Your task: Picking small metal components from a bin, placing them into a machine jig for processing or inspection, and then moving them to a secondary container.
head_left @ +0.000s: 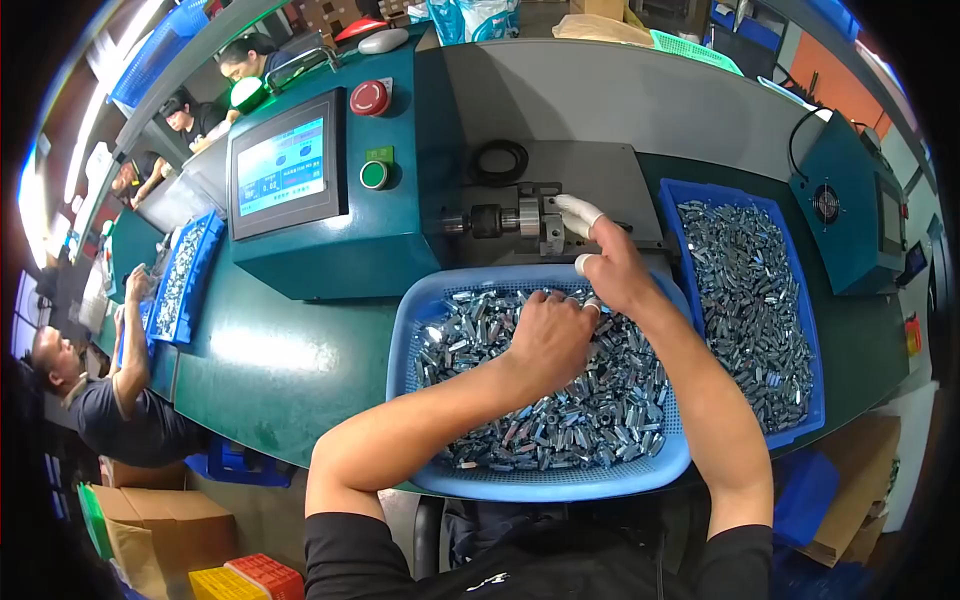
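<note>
Left hand [552,338]: fingers curled down among small metal pieces [560,432] in a blue basket [540,488]; whether they are clamped on one cannot be told. Right hand [618,272]: thumb and forefinger apart — both in white covers [580,214] — with a metal clamp [530,218] just left of the fingertips. Farther left of these fingers stands a green machine [385,228]; to their right, a blue tray [816,395].

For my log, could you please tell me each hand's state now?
Left hand: curled over small silvery metal pieces; grip hidden.
Right hand: open beside silver metal fixture.
</note>
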The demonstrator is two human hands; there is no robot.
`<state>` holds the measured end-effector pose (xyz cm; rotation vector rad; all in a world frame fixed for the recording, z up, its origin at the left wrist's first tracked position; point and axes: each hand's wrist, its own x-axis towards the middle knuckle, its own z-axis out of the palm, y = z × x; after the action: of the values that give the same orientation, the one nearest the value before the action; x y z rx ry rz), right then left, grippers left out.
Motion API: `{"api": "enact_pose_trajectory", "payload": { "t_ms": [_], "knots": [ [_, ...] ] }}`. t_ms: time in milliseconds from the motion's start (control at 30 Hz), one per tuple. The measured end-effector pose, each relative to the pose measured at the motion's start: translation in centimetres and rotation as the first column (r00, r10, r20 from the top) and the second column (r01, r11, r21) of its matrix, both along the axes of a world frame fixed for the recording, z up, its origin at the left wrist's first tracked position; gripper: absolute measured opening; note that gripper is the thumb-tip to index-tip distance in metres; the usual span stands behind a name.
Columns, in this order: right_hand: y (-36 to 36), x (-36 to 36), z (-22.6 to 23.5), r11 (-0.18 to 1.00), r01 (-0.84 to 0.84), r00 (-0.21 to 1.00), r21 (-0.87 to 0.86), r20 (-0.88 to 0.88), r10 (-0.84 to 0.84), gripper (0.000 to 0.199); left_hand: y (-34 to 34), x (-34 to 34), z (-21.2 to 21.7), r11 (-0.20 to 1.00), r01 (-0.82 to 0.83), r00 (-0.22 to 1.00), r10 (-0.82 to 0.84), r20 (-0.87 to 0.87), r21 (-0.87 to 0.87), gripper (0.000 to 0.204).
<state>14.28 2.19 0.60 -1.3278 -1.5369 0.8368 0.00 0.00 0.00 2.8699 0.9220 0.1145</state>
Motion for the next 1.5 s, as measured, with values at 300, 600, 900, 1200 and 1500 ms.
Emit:
{"api": "enact_pose_trajectory", "payload": {
  "t_ms": [300,600,900,1200,1500],
  "knots": [
    [0.7,-1.0,-1.5,0.949,0.295,0.928,0.112,0.202,-0.313,0.065,0.5,-0.6,-0.3,1.0,-0.007,0.999,0.007,0.042,0.002,0.026],
    [0.3,-0.5,-1.4,0.943,0.303,0.923,0.136,0.206,-0.326,0.063,0.7,-0.1,-0.9,1.0,-0.018,0.997,0.017,0.072,0.012,0.022],
    [1.1,-1.3,-1.6,0.961,0.247,0.952,0.122,0.153,-0.264,0.06,1.2,-1.3,-0.1,1.0,0.025,0.995,-0.026,0.1,0.004,0.02],
    [0.7,0.6,-1.5,0.939,0.274,0.941,0.209,0.145,-0.307,0.051,-1.0,0.1,-1.8,0.98,0.198,0.974,-0.197,0.109,-0.001,0.024],
    [2.2,-2.6,2.3,0.92,0.305,0.616,0.248,0.685,-0.389,0.059,0.4,0.6,-3.3,0.972,0.215,0.965,-0.226,0.135,0.089,0.026]
  ]
}}
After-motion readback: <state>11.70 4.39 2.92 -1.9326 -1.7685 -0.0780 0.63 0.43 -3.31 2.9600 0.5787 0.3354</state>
